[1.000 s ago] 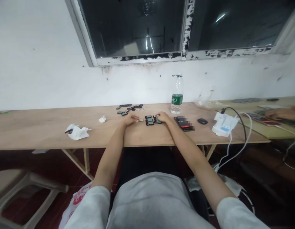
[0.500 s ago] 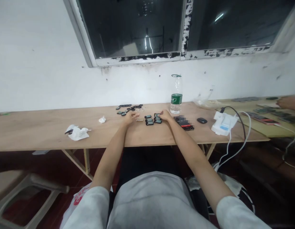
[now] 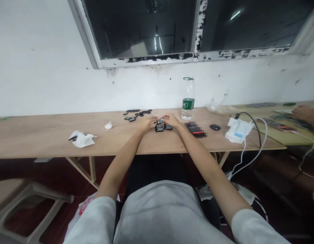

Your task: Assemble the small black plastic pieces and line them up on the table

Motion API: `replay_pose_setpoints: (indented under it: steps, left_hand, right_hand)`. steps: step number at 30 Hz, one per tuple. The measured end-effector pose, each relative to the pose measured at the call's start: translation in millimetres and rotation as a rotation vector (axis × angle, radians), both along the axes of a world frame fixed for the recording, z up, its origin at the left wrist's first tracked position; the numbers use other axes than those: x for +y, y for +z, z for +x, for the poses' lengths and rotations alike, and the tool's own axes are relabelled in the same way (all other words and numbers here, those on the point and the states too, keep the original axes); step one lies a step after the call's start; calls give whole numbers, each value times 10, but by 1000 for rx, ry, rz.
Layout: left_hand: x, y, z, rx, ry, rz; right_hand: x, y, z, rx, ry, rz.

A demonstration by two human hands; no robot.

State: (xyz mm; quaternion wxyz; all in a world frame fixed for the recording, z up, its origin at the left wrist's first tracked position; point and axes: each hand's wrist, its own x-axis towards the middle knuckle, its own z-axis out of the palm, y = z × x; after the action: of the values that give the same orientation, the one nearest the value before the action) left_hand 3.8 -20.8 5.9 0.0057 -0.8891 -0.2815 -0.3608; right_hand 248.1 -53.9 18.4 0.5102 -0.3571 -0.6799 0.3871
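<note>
Left hand [image 3: 147,124] and right hand [image 3: 171,120]: fingers part-curled, close together; from here I cannot tell whether either grips. Small dark-edged piece [image 3: 160,121], one: between their fingertips. Similar pieces [image 3: 159,129]: on the bench [image 3: 159,145], just nearer the person. Bottle [image 3: 188,104], one: upright.

On the table [image 3: 116,142], pieces [image 3: 159,129] lay between my left hand [image 3: 147,124] and right hand [image 3: 171,120]. From them, other pieces [image 3: 132,119] lay at ten o'clock, the bottle [image 3: 187,104] at two, the phone [image 3: 194,129] at three, tissue [image 3: 83,140] at nine.
</note>
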Motion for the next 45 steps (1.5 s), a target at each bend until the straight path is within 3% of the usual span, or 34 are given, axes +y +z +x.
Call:
replay_pose_setpoints:
  steps: [32,37,41,45]
  left_hand:
    - [92,-83,48,-15,-87,51]
    - [55,-58,53,-17,-74,-12]
    - [16,-44,27,-143,12,-117]
    - [17,-47,-111,-325,127,-288]
  right_hand:
    - [70,-44,28,110,44,-57]
    - [80,-62,6,105,25,-69]
    - [139,-81,16,31,-97,-39]
    - [243,-112,112,-102,-420,-22]
